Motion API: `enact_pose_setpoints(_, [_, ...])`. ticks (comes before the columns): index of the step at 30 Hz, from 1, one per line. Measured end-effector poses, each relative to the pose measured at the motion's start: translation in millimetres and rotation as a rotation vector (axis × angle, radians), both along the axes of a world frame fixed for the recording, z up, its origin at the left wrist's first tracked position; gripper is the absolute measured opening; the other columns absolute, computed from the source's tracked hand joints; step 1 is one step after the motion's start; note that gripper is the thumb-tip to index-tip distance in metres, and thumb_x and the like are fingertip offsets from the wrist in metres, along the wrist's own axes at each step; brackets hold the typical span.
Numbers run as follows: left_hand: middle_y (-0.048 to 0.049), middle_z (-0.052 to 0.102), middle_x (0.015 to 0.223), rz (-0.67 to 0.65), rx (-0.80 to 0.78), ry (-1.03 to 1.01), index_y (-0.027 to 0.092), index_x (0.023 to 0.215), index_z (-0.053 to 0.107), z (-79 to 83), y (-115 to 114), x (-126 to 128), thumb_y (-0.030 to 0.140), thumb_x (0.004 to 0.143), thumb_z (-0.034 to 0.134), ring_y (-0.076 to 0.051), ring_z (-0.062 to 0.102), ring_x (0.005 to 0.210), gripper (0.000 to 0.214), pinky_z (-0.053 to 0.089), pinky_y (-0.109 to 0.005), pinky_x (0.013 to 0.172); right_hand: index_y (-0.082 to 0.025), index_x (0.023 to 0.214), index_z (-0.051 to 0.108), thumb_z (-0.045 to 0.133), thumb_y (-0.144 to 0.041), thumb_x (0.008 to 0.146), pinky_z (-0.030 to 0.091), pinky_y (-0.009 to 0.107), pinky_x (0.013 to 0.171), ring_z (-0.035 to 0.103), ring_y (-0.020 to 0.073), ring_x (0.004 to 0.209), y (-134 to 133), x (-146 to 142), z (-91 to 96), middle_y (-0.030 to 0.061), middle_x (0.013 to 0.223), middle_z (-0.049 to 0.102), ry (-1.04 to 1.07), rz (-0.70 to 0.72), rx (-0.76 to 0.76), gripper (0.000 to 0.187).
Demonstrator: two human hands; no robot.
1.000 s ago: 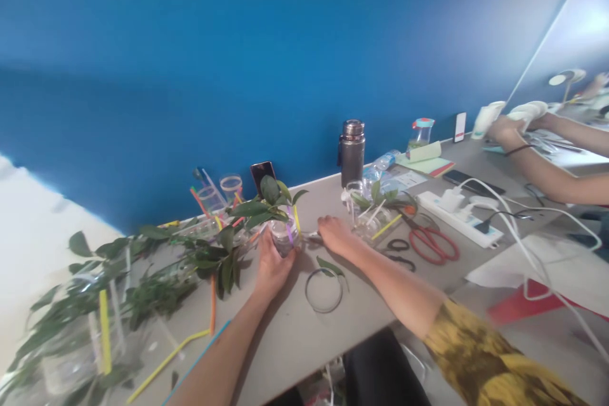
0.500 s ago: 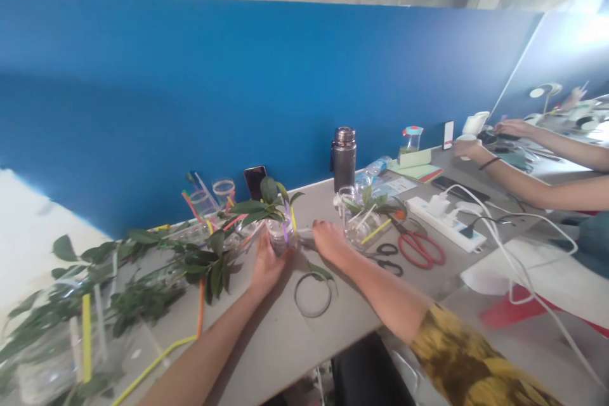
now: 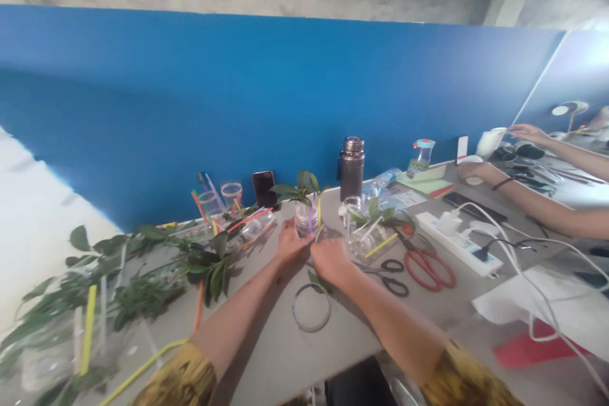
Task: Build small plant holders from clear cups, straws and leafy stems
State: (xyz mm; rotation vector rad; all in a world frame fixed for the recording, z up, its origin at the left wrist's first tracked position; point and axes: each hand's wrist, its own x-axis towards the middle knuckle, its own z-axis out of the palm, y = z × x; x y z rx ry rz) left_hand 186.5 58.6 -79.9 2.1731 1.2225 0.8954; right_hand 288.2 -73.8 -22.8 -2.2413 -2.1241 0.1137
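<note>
A blue wall (image 3: 238,108) rises behind a grey desk (image 3: 266,349) crowded with leafy cuttings and coloured drinking straws. The work in hand appears to centre on a clear plastic cup (image 3: 306,221), upright on the desk, with a leafy cutting (image 3: 299,190) and straws standing in it. The left hand (image 3: 290,244) and right hand (image 3: 330,260) meet just in front of the cup, their fingers (image 3: 320,250) bent and close together. Whether either hand has hold of anything cannot be told. Any further handling would call for care around the cutting's thin stem. Right of the cup lie red-handled scissors (image 3: 428,269) and a white power strip (image 3: 457,244). In front of it sits a thin wire ring (image 3: 293,307), and well right of it is a co-worker's hand (image 3: 476,171).
</note>
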Motion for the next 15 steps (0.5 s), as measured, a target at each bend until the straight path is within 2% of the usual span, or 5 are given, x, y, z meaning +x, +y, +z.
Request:
enact_pose_setpoints(3, [-0.0186, 0.065, 0.13, 0.0, -0.033, -0.005, 0.015, 0.127, 0.062, 3.3, -1, 8, 0.038, 0.07, 0.083, -0.033, 0.063, 0.123, 0.065, 0.048, -0.042, 0.107, -0.007, 0.123, 0.073, 0.06, -0.016, 0.095, 0.057, 0.037, 0.087, 0.076, 0.0332, 0.107, 0, -1, -1.5, 0.0249, 0.11, 0.078, -0.005, 0.024, -0.001, 0.032])
enact_pose_setpoints(6, [-0.0195, 0.062, 0.14, -0.003, -0.086, -0.057, 0.016, 0.141, 0.055, 5.8, -7, 6, 0.031, 0.068, 0.084, -0.034, 0.059, 0.131, 0.081, 0.046, -0.041, 0.111, -0.006, 0.135, 0.066, 0.052, -0.01, 0.096, 0.057, 0.039, 0.087, 0.076, 0.0337, 0.107, 1, 1, -4.8, 0.0245, 0.111, 0.078, -0.007, 0.019, 0.031, 0.041])
enact_pose_setpoints(9, [-0.0202, 0.058, 0.149, 0.022, -0.13, -0.058, 0.015, 0.151, 0.045, 10.9, -19, -9, 0.031, 0.07, 0.082, -0.035, 0.059, 0.134, 0.09, 0.045, -0.042, 0.112, -0.012, 0.124, 0.072, 0.045, -0.012, 0.1, 0.055, 0.04, 0.088, 0.076, 0.0336, 0.107, 3, 4, -9.1, 0.0228, 0.111, 0.078, -0.011, 0.026, 0.042, 0.037])
enact_pose_setpoints(12, [-0.0198, 0.06, 0.147, 0.037, -0.138, -0.05, 0.016, 0.151, 0.045, 17.9, -40, -31, 0.03, 0.078, 0.077, -0.033, 0.061, 0.131, 0.081, 0.046, -0.045, 0.112, -0.014, 0.116, 0.075, 0.043, -0.017, 0.103, 0.054, 0.039, 0.087, 0.076, 0.0335, 0.107, 5, 6, -12.7, 0.0224, 0.109, 0.078, -0.009, 0.017, 0.024, 0.035])
enact_pose_setpoints(15, [-0.0167, 0.068, 0.136, -0.048, -0.134, -0.057, 0.018, 0.136, 0.06, 23.1, -66, -50, 0.025, 0.08, 0.075, -0.03, 0.065, 0.124, 0.059, 0.049, -0.043, 0.108, -0.016, 0.112, 0.076, 0.043, -0.021, 0.105, 0.052, 0.038, 0.086, 0.076, 0.0322, 0.105, 5, 5, -14.9, 0.0211, 0.109, 0.078, 0.011, 0.004, 0.039, 0.035])
